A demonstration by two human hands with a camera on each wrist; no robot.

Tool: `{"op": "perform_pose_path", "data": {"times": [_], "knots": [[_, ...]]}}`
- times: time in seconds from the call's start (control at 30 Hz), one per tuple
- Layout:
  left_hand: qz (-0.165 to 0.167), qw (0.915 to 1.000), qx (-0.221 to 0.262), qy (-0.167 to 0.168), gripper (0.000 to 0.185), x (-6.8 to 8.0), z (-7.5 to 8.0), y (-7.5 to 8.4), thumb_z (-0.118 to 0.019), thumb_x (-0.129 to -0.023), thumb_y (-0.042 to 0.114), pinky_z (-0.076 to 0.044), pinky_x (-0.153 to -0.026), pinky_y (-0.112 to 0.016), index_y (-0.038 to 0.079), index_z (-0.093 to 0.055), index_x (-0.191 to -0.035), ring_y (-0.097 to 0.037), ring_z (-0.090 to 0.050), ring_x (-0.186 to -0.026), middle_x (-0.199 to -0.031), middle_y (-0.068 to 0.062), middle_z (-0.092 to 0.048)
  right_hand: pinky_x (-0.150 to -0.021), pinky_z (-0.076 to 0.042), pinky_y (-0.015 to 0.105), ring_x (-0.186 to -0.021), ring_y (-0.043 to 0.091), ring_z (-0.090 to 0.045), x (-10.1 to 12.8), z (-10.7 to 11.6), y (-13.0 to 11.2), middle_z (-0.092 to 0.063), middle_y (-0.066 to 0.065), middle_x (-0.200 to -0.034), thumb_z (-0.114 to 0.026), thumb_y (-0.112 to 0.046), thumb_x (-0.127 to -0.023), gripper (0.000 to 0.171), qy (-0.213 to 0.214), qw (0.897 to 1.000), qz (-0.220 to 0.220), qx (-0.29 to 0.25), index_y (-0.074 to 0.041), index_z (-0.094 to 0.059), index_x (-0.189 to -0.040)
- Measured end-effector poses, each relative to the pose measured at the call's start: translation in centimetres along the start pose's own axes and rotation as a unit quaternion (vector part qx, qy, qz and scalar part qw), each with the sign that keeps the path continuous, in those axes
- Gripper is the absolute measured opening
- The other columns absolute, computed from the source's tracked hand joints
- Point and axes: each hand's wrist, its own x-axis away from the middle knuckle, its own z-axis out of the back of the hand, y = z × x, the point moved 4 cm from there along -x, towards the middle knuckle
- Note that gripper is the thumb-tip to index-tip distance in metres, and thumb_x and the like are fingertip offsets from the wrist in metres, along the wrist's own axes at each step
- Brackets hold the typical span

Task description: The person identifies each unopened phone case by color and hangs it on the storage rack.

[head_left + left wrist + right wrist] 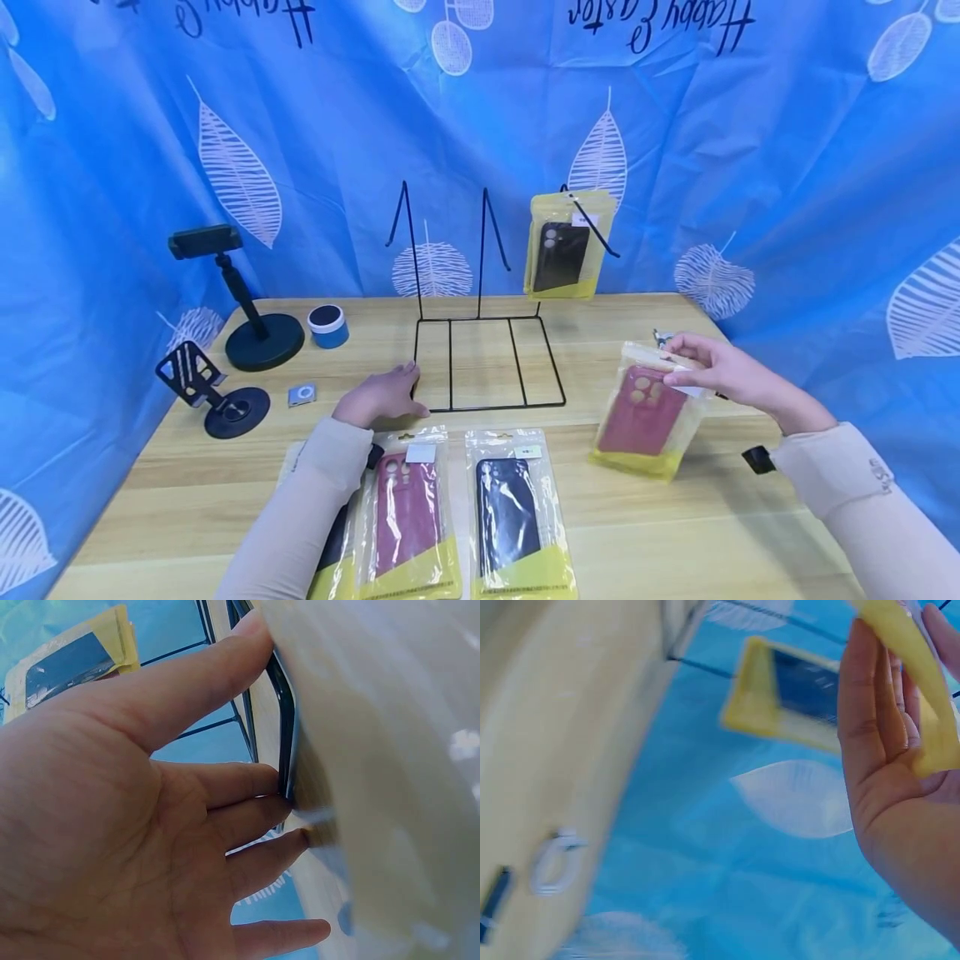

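The right hand [712,367] pinches a clear-and-yellow packet holding a red phone case [651,410] (tilted above the table); the left hand [381,396], fingers relaxed, touches the black wire display rack [487,362].

Red phone case in a clear packet [648,408] with a yellow bottom band: held upright and slightly tilted, lower edge at the tabletop [675,533], right of the rack. Black wire rack [486,362]: flat gridded base on the tabletop, three uprights at the rear, near-left corner under fingers.
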Motion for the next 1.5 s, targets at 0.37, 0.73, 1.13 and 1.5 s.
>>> {"op": "perform_pose_path", "data": {"times": [0.37, 0.73, 1.13, 1.5], "knots": [[-0.002, 1.0, 0.002, 0.004, 0.089, 0.0, 0.0, -0.2, -0.068, -0.092, 0.039, -0.018, -0.121, -0.06, -0.003, -0.022, -0.155, -0.041, -0.017, -0.151, -0.164, -0.022, -0.015, -0.068, -0.048, 0.025, -0.078, 0.015, -0.063, -2.6, 0.9, -10.7, -0.068, 0.004, -0.092, -0.075, -0.013, -0.089, 0.031, 0.161, 0.941, 0.103, 0.279, -0.008, -0.054, -0.112], [0.0, 0.9999, 0.013, 0.001, 0.089, 0.0, -0.3, 0.0, -0.07, -0.091, 0.039, -0.02, -0.121, -0.058, -0.002, -0.024, -0.155, -0.041, -0.018, -0.151, -0.164, -0.021, -0.015, -0.057, -0.041, 0.017, -0.067, 0.016, -0.062, -5.4, 0.6, -13.9, -0.069, 0.011, -0.093, -0.079, -0.003, -0.081, 0.047, 0.208, 0.874, 0.239, 0.369, -0.003, -0.046, -0.114], [0.002, 1.0, 0.007, 0.006, 0.09, -0.3, -0.4, -0.4, -0.069, -0.091, 0.041, -0.022, -0.121, -0.058, -0.001, -0.023, -0.156, -0.041, -0.019, -0.151, -0.164, -0.021, -0.015, -0.079, -0.055, 0.05, -0.112, 0.042, -0.066, -8.3, 1.2, -13.6, -0.068, 0.027, -0.12, -0.075, -0.009, -0.088, 0.046, 0.191, 0.911, 0.17, 0.324, -0.002, -0.041, -0.118], [0.004, 0.9999, 0.012, 0.004, 0.091, -0.3, -0.4, -0.5, -0.069, -0.091, 0.041, -0.022, -0.121, -0.058, 0.0, -0.022, -0.156, -0.041, -0.018, -0.151, -0.165, -0.02, -0.014, -0.056, -0.038, 0.036, -0.064, 0.035, -0.065, -12.5, 2.5, -12.4, -0.066, 0.03, -0.12, -0.068, -0.015, -0.094, 0.037, 0.201, 0.905, 0.132, 0.35, -0.002, -0.038, -0.112]]}}
